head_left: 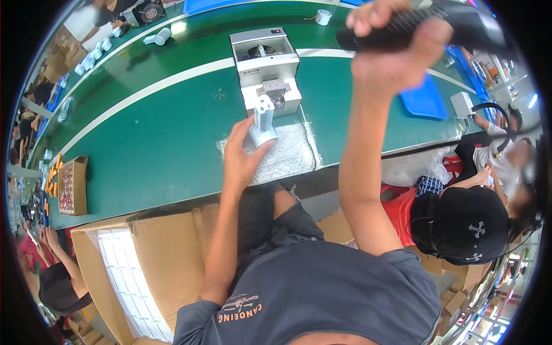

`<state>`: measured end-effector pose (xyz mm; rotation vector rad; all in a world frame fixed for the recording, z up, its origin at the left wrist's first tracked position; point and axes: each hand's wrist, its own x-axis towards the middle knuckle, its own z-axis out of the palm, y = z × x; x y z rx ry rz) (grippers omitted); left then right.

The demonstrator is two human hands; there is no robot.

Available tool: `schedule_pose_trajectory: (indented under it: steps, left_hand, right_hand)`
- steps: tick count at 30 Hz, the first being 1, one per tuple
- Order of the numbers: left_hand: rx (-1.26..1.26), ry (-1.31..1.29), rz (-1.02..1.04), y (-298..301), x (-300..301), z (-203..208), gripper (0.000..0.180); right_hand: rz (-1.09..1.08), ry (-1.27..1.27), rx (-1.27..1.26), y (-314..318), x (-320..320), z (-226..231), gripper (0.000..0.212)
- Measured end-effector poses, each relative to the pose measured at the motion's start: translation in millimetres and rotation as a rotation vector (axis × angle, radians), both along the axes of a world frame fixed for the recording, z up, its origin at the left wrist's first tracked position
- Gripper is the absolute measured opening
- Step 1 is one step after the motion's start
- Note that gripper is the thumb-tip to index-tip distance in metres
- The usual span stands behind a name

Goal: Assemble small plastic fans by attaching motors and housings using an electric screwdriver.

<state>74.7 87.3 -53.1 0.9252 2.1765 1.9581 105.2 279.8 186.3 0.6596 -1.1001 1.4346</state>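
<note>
The left hand [241, 152] pinches a small white plastic part [263, 122] by its round base, above the bubble-wrap pad [287, 156] before the grey screw feeder [265, 66]. It looks light, rigid and smooth, best held low. The right hand [391, 43] is wrapped tight round a black electric screwdriver [437, 26], raised high

The lower body of the white plastic part [263, 121] is covered by the fingers of the left hand [240, 155], and the grip of the black power screwdriver [428, 26] is wrapped and hidden by the right hand [391, 49]. The screwdriver's tip is cut off at the upper right rim of the view. The small items in the cardboard box [73, 185] at the left edge of the green conveyor belt [161, 144] are too small to be identified.
</note>
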Motion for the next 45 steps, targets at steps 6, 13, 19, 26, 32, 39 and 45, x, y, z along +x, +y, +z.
schedule_pose_trajectory:
  steps: [6, 13, 19, 26, 32, 39, 45]
  left_hand:
    - [0.04, -0.007, -0.012, 2, 1, 2, 0.063]
    - [0.012, 0.016, 0.003, 7, -1, 2, 0.063]
    - [0.003, -0.022, 0.017, 1, -3, 2, 0.064]
    - [0.04, -0.073, -0.004, 5, 3, 5, 0.064]
    - [0.059, -0.083, -0.025, 3, 2, 6, 0.064]
    - [0.088, -0.078, -0.036, 4, 1, 3, 0.063]
    - [0.041, -0.053, -0.008, 4, 3, 6, 0.064]
  right_hand:
    - [-0.194, -0.109, 0.106, 50, -60, -38, 0.042]
    - [-0.236, -0.04, 0.029, 20, 10, -7, 0.057]
    - [0.13, -0.127, 0.027, -3, -13, -41, 0.033]
    - [0.052, -0.253, 0.099, -5, -39, -45, 0.024]
    - [0.049, -0.271, 0.072, -3, -46, -45, 0.023]
    - [0.089, -0.236, 0.152, -8, -51, -54, 0.021]
    - [0.079, -0.312, 0.153, -12, -35, -56, 0.024]
